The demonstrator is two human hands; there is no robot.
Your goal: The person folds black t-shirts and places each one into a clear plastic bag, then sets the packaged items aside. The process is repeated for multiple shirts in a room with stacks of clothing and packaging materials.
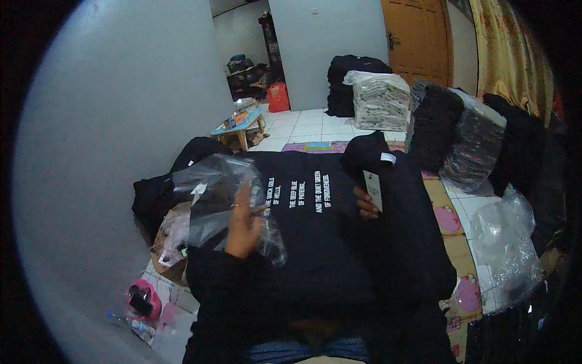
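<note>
A black garment with white lettering lies spread flat in front of me. Above its left part is a clear, crinkled plastic bag. My left hand is at this bag, its fingers pointing up and the film spreading out on both sides of them. At the garment's right side, the curled fingers of my right hand hold a narrow pale hang tag. Just beyond that tag sits a bunched black cloth with a small white label. Dark sleeves hide most of both forearms.
On the left are dark clothes, a cardboard box and a pink basin. A low table stands farther back. Wrapped stacks and bundles line the right, with loose clear plastic nearer me.
</note>
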